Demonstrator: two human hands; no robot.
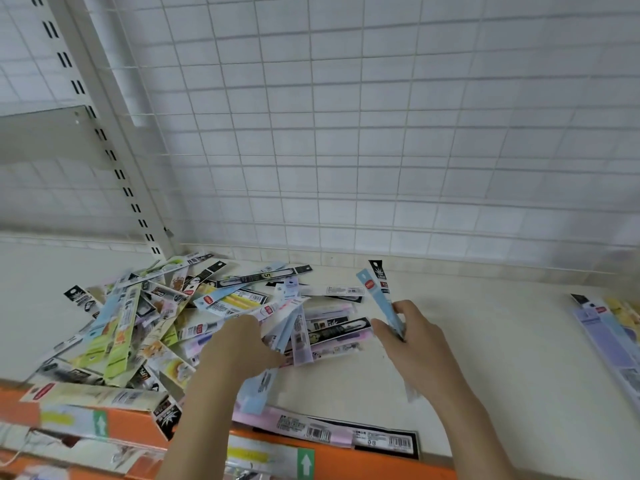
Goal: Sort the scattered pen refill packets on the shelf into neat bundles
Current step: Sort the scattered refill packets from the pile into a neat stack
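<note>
Now | left hand (239, 344) palm-down, fingers spread on packet pile (166, 317) | right hand (412, 337) gripping upright packets (379, 292)

the left hand (239, 344) covers packets beneath it; the neat stack of purple and yellow packets (609, 327) is cut off at the right edge; print on the packets is blurred.

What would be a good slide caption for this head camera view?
Right hand holds a few refill packets upright while the left hand reaches into the scattered pile on the shelf.
</note>
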